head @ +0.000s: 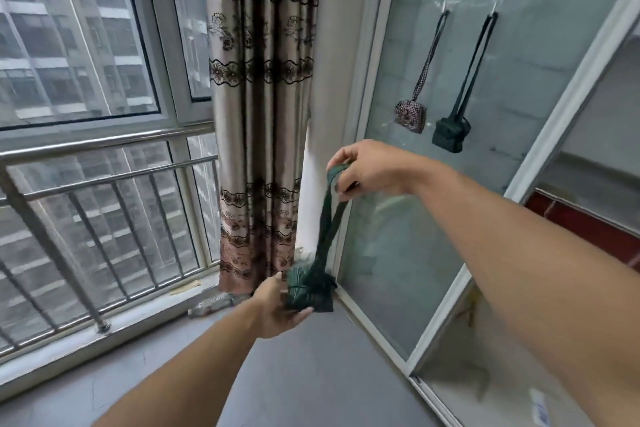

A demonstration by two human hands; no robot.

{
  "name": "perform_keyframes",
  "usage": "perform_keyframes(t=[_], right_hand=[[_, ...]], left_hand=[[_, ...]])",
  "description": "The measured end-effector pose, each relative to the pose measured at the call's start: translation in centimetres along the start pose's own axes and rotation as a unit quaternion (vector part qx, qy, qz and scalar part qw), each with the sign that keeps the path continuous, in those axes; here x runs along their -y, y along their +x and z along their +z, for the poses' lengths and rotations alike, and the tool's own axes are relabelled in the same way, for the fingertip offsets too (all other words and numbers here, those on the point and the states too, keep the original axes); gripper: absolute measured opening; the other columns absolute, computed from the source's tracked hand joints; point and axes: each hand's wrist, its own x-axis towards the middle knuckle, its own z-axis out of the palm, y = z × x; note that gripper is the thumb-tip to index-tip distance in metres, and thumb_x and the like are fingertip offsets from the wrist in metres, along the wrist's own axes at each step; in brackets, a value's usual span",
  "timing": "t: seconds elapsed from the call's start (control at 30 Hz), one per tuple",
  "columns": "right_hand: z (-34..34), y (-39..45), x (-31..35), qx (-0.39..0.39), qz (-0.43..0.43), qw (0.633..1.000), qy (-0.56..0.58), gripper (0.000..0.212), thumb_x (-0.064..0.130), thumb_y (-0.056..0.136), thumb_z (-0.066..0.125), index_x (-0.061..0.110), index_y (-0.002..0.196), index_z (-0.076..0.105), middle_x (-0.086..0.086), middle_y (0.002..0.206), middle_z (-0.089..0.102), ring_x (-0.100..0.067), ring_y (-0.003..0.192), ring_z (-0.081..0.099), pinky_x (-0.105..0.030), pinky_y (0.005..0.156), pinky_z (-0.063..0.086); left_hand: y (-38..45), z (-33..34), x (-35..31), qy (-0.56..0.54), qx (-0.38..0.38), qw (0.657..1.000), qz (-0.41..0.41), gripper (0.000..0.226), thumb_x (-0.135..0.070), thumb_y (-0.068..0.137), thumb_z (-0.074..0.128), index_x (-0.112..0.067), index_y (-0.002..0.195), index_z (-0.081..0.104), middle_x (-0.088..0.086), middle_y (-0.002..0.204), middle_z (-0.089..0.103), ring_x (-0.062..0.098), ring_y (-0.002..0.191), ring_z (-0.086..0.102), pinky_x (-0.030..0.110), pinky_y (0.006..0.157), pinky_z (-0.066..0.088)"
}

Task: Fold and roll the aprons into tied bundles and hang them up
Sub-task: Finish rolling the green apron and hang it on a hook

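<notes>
While the left hand point(277, 305) is cupping the green bundle point(309, 291) low before the glass door point(519, 87), the right hand point(367, 168) is pinching its strap loop point(330, 204) taut, seemingly readying it for hanging.

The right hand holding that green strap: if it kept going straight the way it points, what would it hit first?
Probably the pale wall strip beside the curtain. The right hand, gripping the strap of the green bundle, points leftward toward it with nothing between; depth is hard to judge.
</notes>
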Motion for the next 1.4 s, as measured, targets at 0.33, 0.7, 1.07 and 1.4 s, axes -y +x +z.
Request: perform_keyframes(t=[0.33,0.7,1.07,1.4], right_hand=[[-15.7,5.0,-1.0,-0.075,-0.037,0.988,-0.132,0.028,-0.001,0.088,0.071,0.012,0.112,0.066,-0.007,0.088,0.067,-0.016,0.076,0.065,-0.029,0.068,0.054],[-33.9,5.9,-2.4,-0.185,-0.016,0.968,-0.166,0.020,0.004,0.092,0.068,0.021,0.102,0.062,-0.004,0.098,0.067,-0.017,0.077,0.065,-0.032,0.063,0.044],[-43.7,5.9,-2.1,-0.460,-0.062,0.847,-0.260,0.011,0.014,0.086,0.076,0.025,0.083,0.076,0.010,0.070,0.066,-0.005,0.065,0.061,-0.017,0.057,0.041],[-47.6,8.6,-1.7,-0.577,-0.109,0.757,-0.288,0.002,0.022,0.089,0.077,0.021,0.090,0.078,0.007,0.082,0.068,-0.014,0.083,0.064,-0.028,0.079,0.052]], left_hand=[[3.4,19.7,-15.6,0.270,0.029,0.888,0.371,0.029,-0.016,0.103,0.049,-0.024,0.125,0.067,-0.002,0.130,0.067,0.017,0.127,0.056,0.033,0.104,0.041],[0.0,41.6,-24.3,0.275,0.161,0.824,0.468,0.016,-0.016,0.104,0.057,-0.009,0.101,0.071,0.007,0.082,0.074,0.023,0.079,0.073,0.044,0.086,0.062],[-0.2,53.7,-30.9,0.269,0.135,0.734,0.609,0.005,-0.020,0.098,0.068,-0.014,0.098,0.067,0.009,0.088,0.077,0.023,0.068,0.076,0.048,0.073,0.064],[1.3,59.4,-36.2,0.254,0.139,0.710,0.642,0.013,-0.027,0.094,0.073,-0.022,0.082,0.076,0.002,0.081,0.076,0.025,0.079,0.076,0.047,0.074,0.064]])
